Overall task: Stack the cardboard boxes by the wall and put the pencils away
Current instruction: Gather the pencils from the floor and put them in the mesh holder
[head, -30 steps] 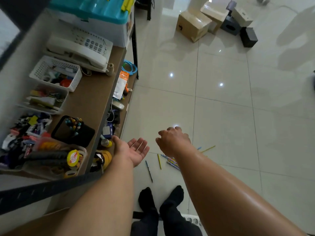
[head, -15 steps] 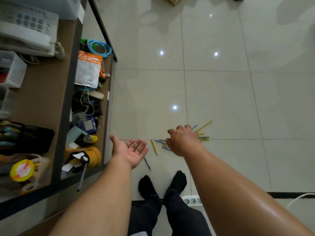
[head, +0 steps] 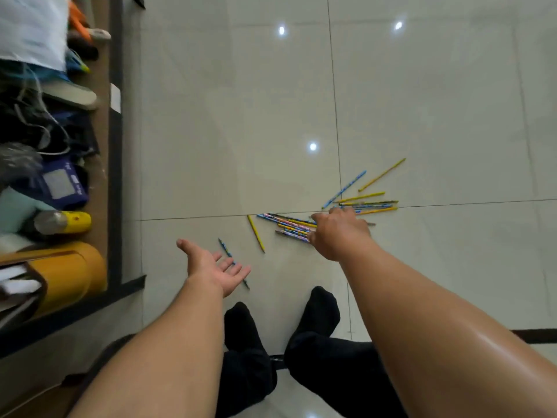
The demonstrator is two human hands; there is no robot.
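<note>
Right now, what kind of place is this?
Likely a storeroom or office corner indoors: a shiny tiled floor, a shelf crammed with odds and ends such as a yellow bottle, and coloured pencils scattered on the floor.

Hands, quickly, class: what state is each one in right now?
Left hand: open, palm up, holding nothing.
Right hand: over the scattered pencils; whether it grips any cannot be told.
</note>
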